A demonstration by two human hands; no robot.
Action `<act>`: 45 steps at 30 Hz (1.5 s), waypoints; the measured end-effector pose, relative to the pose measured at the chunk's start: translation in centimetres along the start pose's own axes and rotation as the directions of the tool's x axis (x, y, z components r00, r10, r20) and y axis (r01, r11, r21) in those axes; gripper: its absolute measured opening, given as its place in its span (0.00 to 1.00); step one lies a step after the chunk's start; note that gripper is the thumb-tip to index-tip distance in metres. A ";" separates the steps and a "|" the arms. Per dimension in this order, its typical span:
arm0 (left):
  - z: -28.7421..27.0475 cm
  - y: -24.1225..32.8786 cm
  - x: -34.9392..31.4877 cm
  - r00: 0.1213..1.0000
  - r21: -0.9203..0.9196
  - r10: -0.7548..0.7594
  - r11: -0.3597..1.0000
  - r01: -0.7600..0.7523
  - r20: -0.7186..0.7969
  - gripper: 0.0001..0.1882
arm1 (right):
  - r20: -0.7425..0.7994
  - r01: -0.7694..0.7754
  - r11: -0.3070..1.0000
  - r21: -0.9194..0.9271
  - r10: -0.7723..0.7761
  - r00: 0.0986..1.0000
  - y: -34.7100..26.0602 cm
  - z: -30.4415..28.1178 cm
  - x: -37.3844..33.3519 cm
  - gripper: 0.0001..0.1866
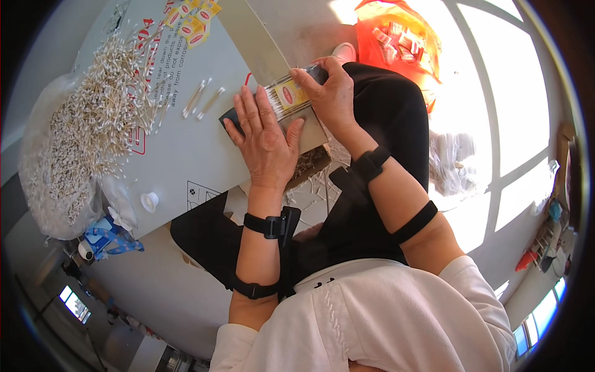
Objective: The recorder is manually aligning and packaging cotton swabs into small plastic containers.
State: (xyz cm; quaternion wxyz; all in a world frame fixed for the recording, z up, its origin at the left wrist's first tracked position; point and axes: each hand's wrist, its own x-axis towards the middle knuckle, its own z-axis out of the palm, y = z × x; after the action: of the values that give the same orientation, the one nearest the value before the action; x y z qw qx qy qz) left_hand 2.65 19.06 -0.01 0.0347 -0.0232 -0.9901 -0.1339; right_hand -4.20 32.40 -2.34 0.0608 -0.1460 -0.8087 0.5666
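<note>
Between my hands, at the table's right edge, a row of cotton swabs (271, 97) lies with a yellow card label (288, 95) on top. Dark material (319, 74) shows at both ends of the row; whether it is one tray, I cannot tell. My left hand (266, 139) lies flat with fingers stretched out, covering the swabs' left end. My right hand (331, 96) grips the dark far end, its thumb near the label. A few loose swabs (197, 100) lie left of my left fingertips.
A large heap of cotton swabs (102, 105) spills from a clear plastic bag (43, 161) on the left. Yellow labels (193, 26) lie at the table's far side. An orange bag (427, 31) of small packs stands on the floor. An open cardboard box (313, 162) sits below my hands.
</note>
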 end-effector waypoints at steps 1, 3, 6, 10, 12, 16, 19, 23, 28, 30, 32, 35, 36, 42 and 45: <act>0.0 0.0 0.0 1.000 0.008 0.003 1.000 -0.003 0.022 0.46 | 0.045 -0.041 0.999 0.002 0.041 0.998 -0.1 -0.1 0.0 0.27; 0.1 0.0 0.0 0.999 0.015 0.006 1.000 -0.006 0.043 0.46 | 0.041 -0.044 0.999 -0.003 0.044 0.998 0.0 -0.1 0.1 0.25; 0.0 0.1 0.2 0.999 0.005 -0.002 1.000 0.001 0.051 0.47 | 0.027 -0.043 0.999 0.022 0.042 0.999 0.4 0.0 0.4 0.22; 0.1 0.3 0.2 1.000 -0.017 -0.023 1.000 0.023 0.001 0.47 | -0.025 0.004 0.998 0.057 -0.003 1.000 1.0 0.1 0.7 0.19; 0.2 0.3 0.1 1.000 0.006 -0.032 0.999 0.032 -0.001 0.48 | -0.016 -0.011 0.997 0.071 0.012 1.000 0.8 0.2 0.5 0.20; 0.2 0.6 0.2 0.999 0.043 -0.033 0.999 0.032 0.039 0.48 | 0.010 -0.007 0.999 0.038 0.007 1.000 0.8 0.1 0.5 0.22; 0.2 0.7 0.3 0.998 0.049 -0.028 0.998 0.025 0.052 0.48 | 0.010 -0.017 1.000 0.018 0.016 1.000 0.8 0.1 0.5 0.24; 0.2 0.6 0.2 0.999 0.006 -0.033 0.999 0.033 0.017 0.48 | 0.045 -0.011 1.000 -0.001 0.011 0.999 0.4 -0.2 0.5 0.25; 0.1 0.7 0.1 0.999 0.000 -0.031 1.000 0.031 -0.007 0.48 | 0.014 0.014 1.000 0.020 -0.014 1.000 0.5 0.0 0.5 0.23; 0.1 0.8 0.2 1.000 0.004 -0.029 1.000 0.029 -0.008 0.47 | 0.010 0.018 0.991 0.131 -0.020 1.000 1.6 0.3 1.0 0.22; 0.1 0.7 0.2 0.999 0.010 -0.035 0.999 0.035 -0.003 0.47 | 0.009 0.020 0.970 0.241 -0.023 1.000 2.2 0.6 1.3 0.20; 0.1 0.6 0.2 0.999 0.033 -0.044 0.999 0.044 0.018 0.47 | 0.053 -0.030 0.946 0.322 0.014 0.999 2.2 0.8 1.4 0.20; 0.1 0.5 0.2 0.999 0.034 -0.045 0.998 0.044 0.018 0.47 | 0.101 -0.088 0.919 0.385 0.053 0.993 2.1 0.6 1.4 0.20; 0.0 0.6 0.1 0.997 0.033 -0.059 0.998 0.058 0.041 0.47 | 0.010 0.202 0.976 -0.085 -0.202 0.979 0.2 -0.2 0.6 0.21; 0.0 0.7 0.2 0.997 0.009 -0.059 0.998 0.059 0.040 0.47 | -0.028 0.219 0.960 -0.175 -0.228 0.973 0.6 -0.2 0.8 0.21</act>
State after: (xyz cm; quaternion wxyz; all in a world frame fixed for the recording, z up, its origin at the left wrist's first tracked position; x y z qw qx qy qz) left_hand 2.51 19.75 0.19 0.0110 0.0035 -0.9914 -0.1306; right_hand -4.77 33.02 -2.90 0.1311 -0.0720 -0.8638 0.4811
